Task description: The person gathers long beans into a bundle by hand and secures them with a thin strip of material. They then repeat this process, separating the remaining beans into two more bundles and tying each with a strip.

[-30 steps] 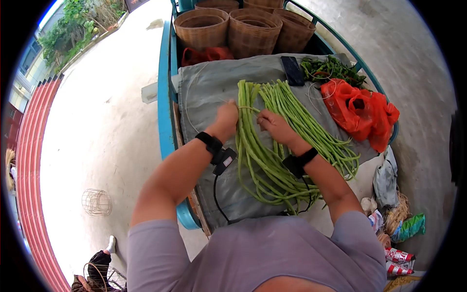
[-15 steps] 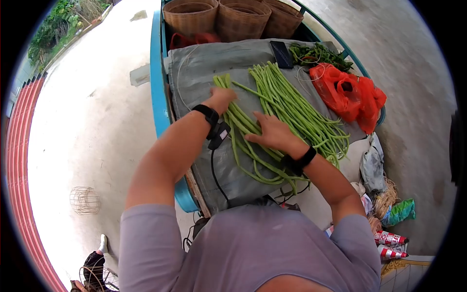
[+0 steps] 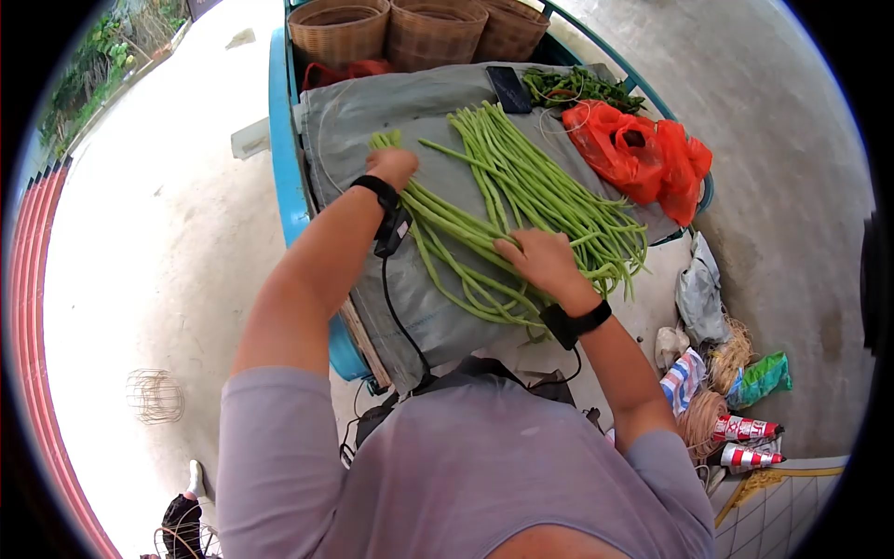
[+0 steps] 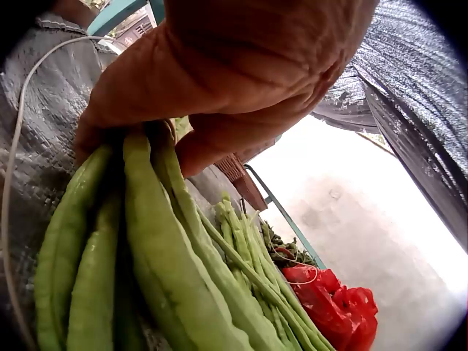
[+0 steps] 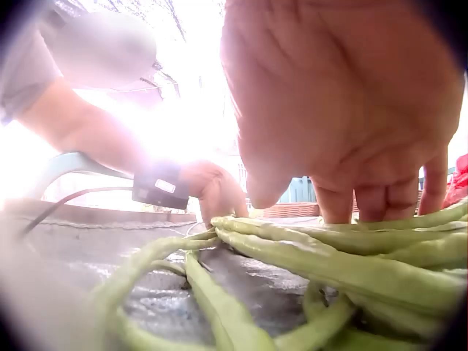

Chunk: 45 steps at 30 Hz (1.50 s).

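Observation:
A bundle of long green beans (image 3: 445,211) lies slantwise on a grey cloth in the head view. My left hand (image 3: 395,166) grips it near the upper end, fingers curled round the beans (image 4: 157,241) in the left wrist view. Farther down the same bundle my right hand (image 3: 545,263) rests on the beans (image 5: 344,267), its fingers (image 5: 371,201) reaching down fairly straight with the thumb apart. Just right of the bundle lies a second, larger pile of long beans (image 3: 526,163), one bean sticking out leftward from it.
The grey cloth (image 3: 345,116) covers a blue cart bed (image 3: 287,177). Wicker baskets (image 3: 436,35) stand at its far end. Near the right edge are a phone (image 3: 508,89), leafy greens (image 3: 587,88) and a red plastic bag (image 3: 643,154). Bags and twine (image 3: 734,359) lie on the ground.
My left hand has taken hold of the tied bundle's top and drawn it leftward, away from the larger pile. My right hand has left the tie and slid down along the beans.

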Motion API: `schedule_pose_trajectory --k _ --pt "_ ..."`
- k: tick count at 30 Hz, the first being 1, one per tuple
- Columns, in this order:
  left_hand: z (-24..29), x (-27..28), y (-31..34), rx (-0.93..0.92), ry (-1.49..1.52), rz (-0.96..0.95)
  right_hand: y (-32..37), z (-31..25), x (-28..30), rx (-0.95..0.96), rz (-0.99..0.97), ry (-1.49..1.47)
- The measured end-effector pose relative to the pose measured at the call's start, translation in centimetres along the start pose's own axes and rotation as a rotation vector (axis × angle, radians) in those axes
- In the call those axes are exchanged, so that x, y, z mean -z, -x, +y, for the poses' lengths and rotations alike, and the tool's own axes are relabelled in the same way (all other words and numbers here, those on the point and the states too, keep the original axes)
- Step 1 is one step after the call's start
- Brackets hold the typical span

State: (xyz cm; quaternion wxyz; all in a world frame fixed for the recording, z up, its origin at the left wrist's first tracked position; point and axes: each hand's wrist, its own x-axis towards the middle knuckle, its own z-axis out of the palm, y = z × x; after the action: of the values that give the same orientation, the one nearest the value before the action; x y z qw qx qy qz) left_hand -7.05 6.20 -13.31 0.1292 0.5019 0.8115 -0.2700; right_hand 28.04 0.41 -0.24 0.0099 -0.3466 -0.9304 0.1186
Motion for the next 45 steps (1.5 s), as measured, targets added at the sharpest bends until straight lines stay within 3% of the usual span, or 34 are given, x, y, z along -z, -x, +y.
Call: schedule_pose_trajectory --k 2,6,8,10,11,12,13,15,17,19,21,22,25,27,29,31,33,36,39,40,42,45 --pt "-0.9 0.5 3.0 -0.069 -0.009 0.141 1.3 1.1 0.7 0.015 -0.022 0.033" --pt "-2.4 -0.7 4.6 -0.247 -0.068 0.296 3.5 4.7 -0.9 0.212 0.287 -0.023" --pt "-3.4 -3.6 1.9 -0.192 0.266 0.364 5.0 4.3 0.1 0.339 0.533 -0.012" --pt "-2.6 -3.7 3.1 0.122 0.452 0.492 6.9 3.0 2.2 0.336 0.573 -0.128" --pt "-1.1 -1.2 6.9 0.405 0.463 0.586 7.3 2.7 2.7 0.336 0.593 -0.183" --pt "-0.8 1.4 10.1 0.466 0.443 0.579 7.5 3.0 2.1 0.443 0.521 -0.288" --pt "-0.5 4.0 13.4 0.527 0.425 0.571 7.9 2.9 1.4 0.426 0.378 -0.232" --pt "-1.1 8.1 17.6 0.215 0.348 0.359 8.8 2.6 0.0 0.406 0.1 -0.115" --pt "-1.0 8.2 18.4 -0.257 0.589 0.255 8.2 2.9 -2.3 0.493 0.05 -0.094" --pt "0.4 7.8 19.5 -0.59 0.79 0.096 7.7 2.9 -3.2 0.545 0.008 -0.102" --pt "4.1 7.6 21.8 -0.538 0.887 -0.087 7.3 2.8 -3.3 0.561 -0.031 -0.138" --pt "6.1 8.8 24.0 -0.393 0.898 -0.168 7.3 3.0 -3.1 0.581 -0.054 -0.134" --pt "8.1 6.9 23.3 -0.341 0.928 -0.263 7.3 4.0 -1.0 0.622 -0.166 -0.129" --pt "8.4 5.2 23.3 -0.368 0.982 -0.123 7.6 5.2 1.0 0.626 -0.297 -0.137" --pt "8.8 2.2 21.9 -0.368 0.954 0.082 8.1 7.1 1.7 0.709 -0.296 -0.111" --pt "9.0 2.1 22.5 -0.479 0.73 0.289 8.7 9.0 2.5 0.75 -0.344 -0.091" --pt "9.3 2.5 23.0 -0.467 0.666 0.327 9.3 10.1 3.4 0.742 -0.437 -0.081" --pt "9.8 3.5 23.8 -0.33 0.788 0.209 8.7 9.5 7.5 0.517 -0.521 -0.158" --pt "9.4 2.8 24.2 -0.324 0.858 0.223 6.9 10.5 5.3 0.429 0.122 -0.485" --pt "9.1 2.6 24.2 -0.333 0.896 0.216 5.5 10.8 4.4 0.556 0.41 -0.193" --pt "8.5 2.8 24.5 -0.346 0.962 0.21 4.6 11.0 2.3 0.583 0.441 -0.083" --pt "8.2 2.5 25.1 -0.34 1.069 0.205 4.7 10.9 1.4 0.603 0.234 -0.082"
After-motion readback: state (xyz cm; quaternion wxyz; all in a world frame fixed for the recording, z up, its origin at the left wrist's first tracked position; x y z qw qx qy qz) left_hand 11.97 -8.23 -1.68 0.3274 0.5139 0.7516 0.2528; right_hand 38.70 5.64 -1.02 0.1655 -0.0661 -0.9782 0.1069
